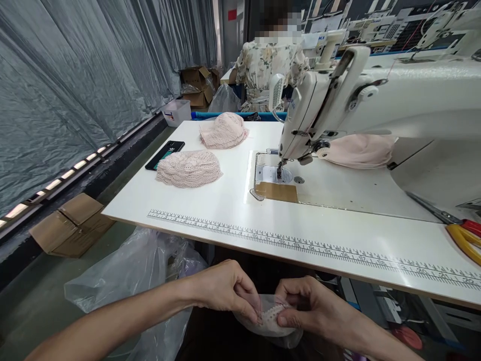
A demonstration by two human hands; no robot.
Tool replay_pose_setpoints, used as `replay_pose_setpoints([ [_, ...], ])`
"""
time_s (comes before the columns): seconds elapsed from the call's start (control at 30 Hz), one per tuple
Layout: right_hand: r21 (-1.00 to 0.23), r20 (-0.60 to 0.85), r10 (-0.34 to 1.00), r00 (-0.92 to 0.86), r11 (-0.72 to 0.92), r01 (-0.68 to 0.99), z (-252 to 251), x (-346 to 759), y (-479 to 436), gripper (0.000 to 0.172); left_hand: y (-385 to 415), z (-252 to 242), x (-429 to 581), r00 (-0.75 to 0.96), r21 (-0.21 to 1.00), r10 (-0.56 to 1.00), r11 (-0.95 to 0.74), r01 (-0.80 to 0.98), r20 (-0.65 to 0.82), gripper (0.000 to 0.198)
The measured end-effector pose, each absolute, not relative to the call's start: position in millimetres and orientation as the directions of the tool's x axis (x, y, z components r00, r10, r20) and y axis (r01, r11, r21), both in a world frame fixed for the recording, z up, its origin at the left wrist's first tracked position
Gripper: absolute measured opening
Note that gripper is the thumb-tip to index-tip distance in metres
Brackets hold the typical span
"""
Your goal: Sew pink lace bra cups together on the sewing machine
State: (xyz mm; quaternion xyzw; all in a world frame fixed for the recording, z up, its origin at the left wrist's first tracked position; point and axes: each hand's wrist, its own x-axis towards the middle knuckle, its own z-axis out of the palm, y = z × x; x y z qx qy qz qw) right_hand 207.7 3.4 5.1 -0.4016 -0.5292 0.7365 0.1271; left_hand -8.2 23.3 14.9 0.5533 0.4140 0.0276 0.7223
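Note:
Below the front edge of the white sewing table, my left hand and my right hand pinch a small pale pink lace piece between thumbs and fingers. Its lower part is covered by a thin clear plastic film. Both hands are close together, fingers curled on the fabric. On the table, a white sewing machine stands at the right, its needle over the metal plate.
Two stacks of pink lace pieces and a phone lie at the left; a pink cloth rests under the machine arm. Yellow-handled scissors at the right. A plastic bag and cardboard boxes on the floor. A person sits ahead.

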Motion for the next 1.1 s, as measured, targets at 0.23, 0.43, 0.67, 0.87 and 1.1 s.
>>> replay_pose_setpoints([
  [0.23,-0.87,-0.466,0.609,-0.642,-0.45,0.204,8.4,207.4,2.4,0.033,25.8,18.7,-8.2,0.639,0.802,0.488,0.417,0.428,-0.594,0.031],
  [0.43,-0.869,-0.474,0.601,-0.644,-0.438,0.231,8.2,211.0,2.7,0.032,24.9,17.1,-9.2,0.632,0.802,0.494,0.391,0.452,-0.597,0.032],
  [0.67,-0.891,-0.449,0.599,-0.663,-0.354,0.283,7.2,204.0,6.0,0.023,23.0,19.7,-4.7,0.641,0.804,0.486,0.363,0.471,-0.594,0.03],
  [0.87,-0.89,-0.455,0.614,-0.645,-0.302,0.341,6.0,209.8,9.6,0.024,24.9,16.6,-7.8,0.618,0.797,0.504,0.395,0.457,-0.604,0.021],
  [1.1,-0.894,-0.442,0.558,-0.702,-0.335,0.297,7.9,203.4,10.5,0.028,26.6,15.1,-12.5,0.653,0.791,0.456,0.436,0.428,-0.605,0.019],
])
